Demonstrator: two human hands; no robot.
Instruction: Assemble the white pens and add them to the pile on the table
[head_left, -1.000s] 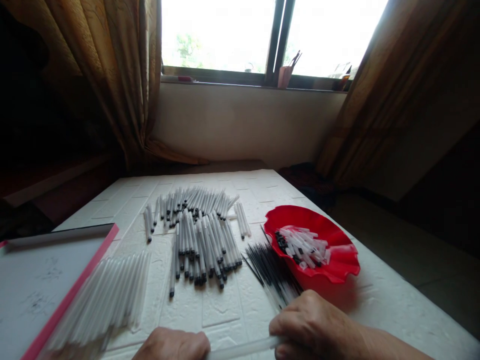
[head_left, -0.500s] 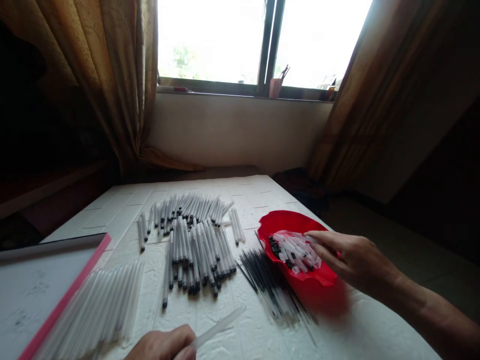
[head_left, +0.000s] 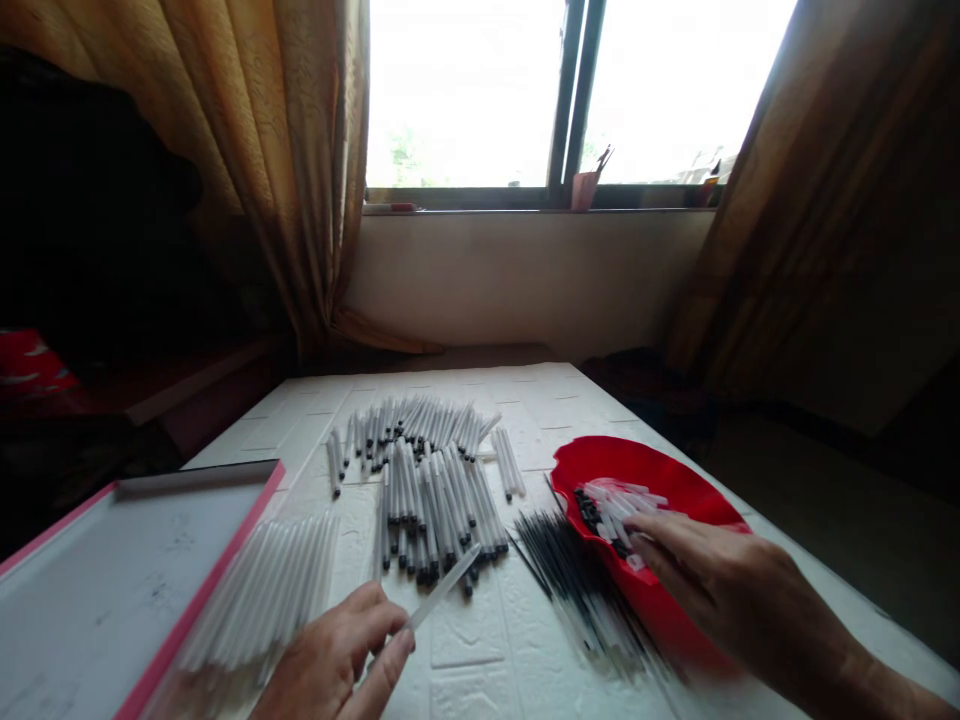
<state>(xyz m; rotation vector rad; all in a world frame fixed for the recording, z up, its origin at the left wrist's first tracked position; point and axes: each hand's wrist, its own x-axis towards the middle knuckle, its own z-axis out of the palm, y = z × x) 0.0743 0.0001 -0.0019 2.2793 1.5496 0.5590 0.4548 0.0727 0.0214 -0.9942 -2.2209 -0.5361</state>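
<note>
A bright window with brown curtains stands behind a white, brick-patterned tabletop [head_left: 517, 640] that carries pen parts sorted into groups. Toward the far middle of the tabletop lies a broad heap of assembled pens [head_left: 424, 470], white barrels with black ends, and this heap is the work that appears finished. At the near left, beside a pink-edged white board [head_left: 97, 590] that overhangs the left edge, a row of empty clear barrels [head_left: 259, 595] waits, and it looks about as large as a good share of the heap, so much seems left to do. Between the heap and the right edge lies a fan of thin black refills [head_left: 577, 585], touching the wall of a red bowl [head_left: 652, 465] that holds small white caps with black tips [head_left: 615, 510]. The left hand [head_left: 337, 660] at the near edge has its grip pinched on one clear barrel [head_left: 442, 590], which slants up toward the heap. The right hand [head_left: 720, 580] reaches into the bowl with its fingers spread loosely over the caps; whether it has one between the fingertips cannot be told. The barrel in hand seems to be only partly put together.
</note>
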